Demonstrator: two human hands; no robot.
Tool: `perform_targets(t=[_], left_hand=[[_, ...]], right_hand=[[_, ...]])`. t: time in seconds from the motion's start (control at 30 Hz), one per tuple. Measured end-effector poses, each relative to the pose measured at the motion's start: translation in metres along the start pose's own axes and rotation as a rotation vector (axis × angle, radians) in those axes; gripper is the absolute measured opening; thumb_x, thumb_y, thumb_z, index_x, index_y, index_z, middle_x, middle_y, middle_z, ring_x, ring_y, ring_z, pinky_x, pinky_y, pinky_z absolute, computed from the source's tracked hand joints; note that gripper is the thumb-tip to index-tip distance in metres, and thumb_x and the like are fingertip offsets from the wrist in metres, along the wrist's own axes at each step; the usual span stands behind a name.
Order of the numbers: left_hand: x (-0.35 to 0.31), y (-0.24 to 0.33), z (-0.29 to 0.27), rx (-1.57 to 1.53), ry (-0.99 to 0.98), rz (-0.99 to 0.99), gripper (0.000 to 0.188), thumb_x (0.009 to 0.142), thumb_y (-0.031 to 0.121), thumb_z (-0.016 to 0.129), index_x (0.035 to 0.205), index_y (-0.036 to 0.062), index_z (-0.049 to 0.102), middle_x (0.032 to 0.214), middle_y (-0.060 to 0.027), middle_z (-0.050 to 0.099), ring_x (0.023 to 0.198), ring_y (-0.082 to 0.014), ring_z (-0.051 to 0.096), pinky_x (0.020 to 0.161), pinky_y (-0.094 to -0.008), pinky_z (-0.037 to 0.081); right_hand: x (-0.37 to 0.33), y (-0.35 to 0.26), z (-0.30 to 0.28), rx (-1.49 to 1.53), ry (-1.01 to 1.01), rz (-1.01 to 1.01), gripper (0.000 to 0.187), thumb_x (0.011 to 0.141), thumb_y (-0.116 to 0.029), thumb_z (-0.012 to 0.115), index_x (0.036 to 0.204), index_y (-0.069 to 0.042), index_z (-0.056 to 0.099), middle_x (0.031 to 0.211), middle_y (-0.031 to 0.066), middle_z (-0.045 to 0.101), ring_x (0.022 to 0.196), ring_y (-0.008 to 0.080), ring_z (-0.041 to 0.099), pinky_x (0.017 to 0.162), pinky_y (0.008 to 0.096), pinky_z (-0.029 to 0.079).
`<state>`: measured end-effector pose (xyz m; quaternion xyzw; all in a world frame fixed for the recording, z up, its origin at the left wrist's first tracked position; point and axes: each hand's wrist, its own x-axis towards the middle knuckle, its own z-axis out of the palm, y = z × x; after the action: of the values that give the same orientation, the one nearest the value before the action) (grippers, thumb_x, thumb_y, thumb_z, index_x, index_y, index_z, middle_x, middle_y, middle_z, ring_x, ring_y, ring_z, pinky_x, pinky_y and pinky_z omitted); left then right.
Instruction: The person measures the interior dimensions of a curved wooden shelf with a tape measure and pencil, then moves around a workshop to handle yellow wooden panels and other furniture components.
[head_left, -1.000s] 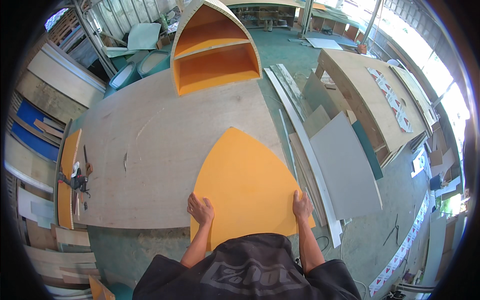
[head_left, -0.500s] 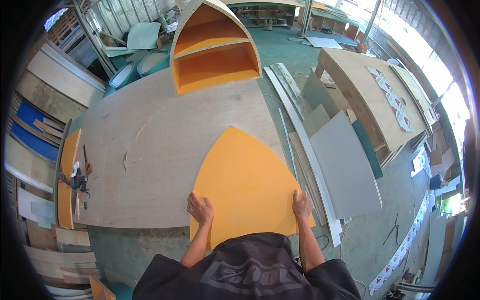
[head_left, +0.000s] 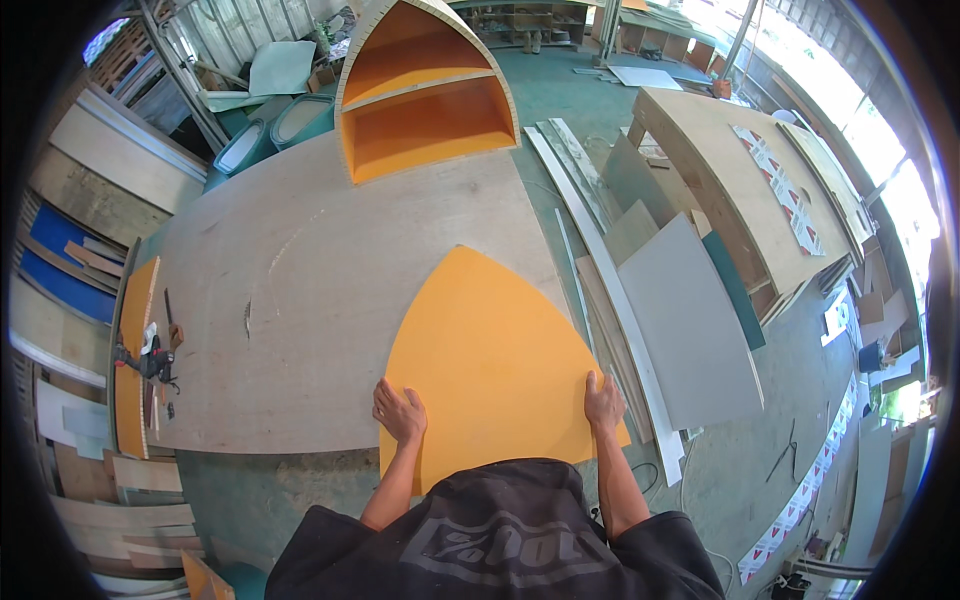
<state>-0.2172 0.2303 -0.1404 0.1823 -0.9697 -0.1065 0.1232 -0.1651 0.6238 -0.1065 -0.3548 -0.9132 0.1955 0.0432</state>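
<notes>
A flat orange panel (head_left: pixel 500 360), shaped like a pointed arch, lies in front of me with its tip pointing away. Its upper part rests over the plywood worktop (head_left: pixel 330 330), and its wide end reaches my body. My left hand (head_left: pixel 402 412) grips the panel's left edge, thumb on the face. On the opposite edge my right hand (head_left: pixel 604 403) holds the panel in the same way. The fingertips curling around the edges are partly hidden. At the far end of the worktop stands an arched cabinet (head_left: pixel 430 140), orange inside, with one shelf across it.
Along the worktop's left edge are a cordless drill (head_left: pixel 155 362) and a curved orange strip (head_left: pixel 131 410). To the right, long white boards (head_left: pixel 600 270) and a leaning grey panel (head_left: pixel 690 340) stand near a wooden bench (head_left: pixel 715 150). Cables (head_left: pixel 790 450) trail on the floor.
The whole view has shifted slightly, with the scene sitting a little higher in the picture. Both hands keep the same grip on the panel's edges.
</notes>
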Motion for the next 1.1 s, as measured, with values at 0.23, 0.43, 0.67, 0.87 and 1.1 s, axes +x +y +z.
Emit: perform_targets(t=[0.23, 0.43, 0.67, 0.87, 1.1], left_hand=[[0.0007, -0.0003, 0.0011, 0.008, 0.021, 0.011, 0.056, 0.097, 0.033, 0.049, 0.142, 0.0016, 0.039, 0.142, -0.0154, 0.046, 0.135, -0.0290, 0.042, 0.105, -0.0469, 0.034], [0.0007, -0.0013, 0.0033, 0.022, 0.028, 0.014, 0.055, 0.096, 0.033, 0.050, 0.140, 0.0012, 0.040, 0.140, -0.0157, 0.048, 0.134, -0.0298, 0.043, 0.104, -0.0467, 0.035], [0.0010, -0.0019, 0.0041, 0.018, 0.032, 0.017, 0.055, 0.096, 0.033, 0.050, 0.140, 0.0007, 0.040, 0.140, -0.0159, 0.048, 0.134, -0.0297, 0.043, 0.105, -0.0467, 0.035], [0.0000, -0.0010, 0.0032, 0.009, 0.037, 0.022, 0.057, 0.096, 0.033, 0.050, 0.142, 0.0005, 0.039, 0.141, -0.0160, 0.048, 0.134, -0.0298, 0.043, 0.105, -0.0474, 0.035], [0.0012, -0.0035, 0.0044, -0.021, 0.021, 0.012, 0.057, 0.096, 0.031, 0.051, 0.142, -0.0004, 0.039, 0.141, -0.0162, 0.047, 0.135, -0.0293, 0.041, 0.106, -0.0483, 0.033]], right_hand=[[0.0006, -0.0013, -0.0022, -0.019, -0.044, 0.023, 0.055, 0.097, -0.053, 0.046, 0.102, -0.001, 0.061, 0.104, 0.0245, 0.069, 0.097, 0.0429, 0.065, 0.083, 0.0513, 0.050], [0.0015, 0.0009, 0.0000, -0.018, -0.050, 0.026, 0.056, 0.097, -0.053, 0.046, 0.105, 0.000, 0.061, 0.106, 0.0246, 0.069, 0.098, 0.0426, 0.066, 0.084, 0.0508, 0.050], [0.0006, -0.0016, -0.0031, 0.011, -0.061, 0.039, 0.058, 0.097, -0.054, 0.045, 0.108, 0.000, 0.062, 0.106, 0.0250, 0.069, 0.102, 0.0427, 0.064, 0.088, 0.0525, 0.047], [0.0018, 0.0007, -0.0021, 0.003, -0.072, 0.035, 0.057, 0.097, -0.054, 0.045, 0.107, 0.000, 0.062, 0.105, 0.0256, 0.068, 0.101, 0.0431, 0.064, 0.086, 0.0519, 0.048], [-0.0007, -0.0073, -0.0074, 0.008, -0.084, 0.028, 0.059, 0.098, -0.054, 0.043, 0.114, 0.000, 0.062, 0.106, 0.0260, 0.068, 0.102, 0.0431, 0.064, 0.088, 0.0522, 0.048]])
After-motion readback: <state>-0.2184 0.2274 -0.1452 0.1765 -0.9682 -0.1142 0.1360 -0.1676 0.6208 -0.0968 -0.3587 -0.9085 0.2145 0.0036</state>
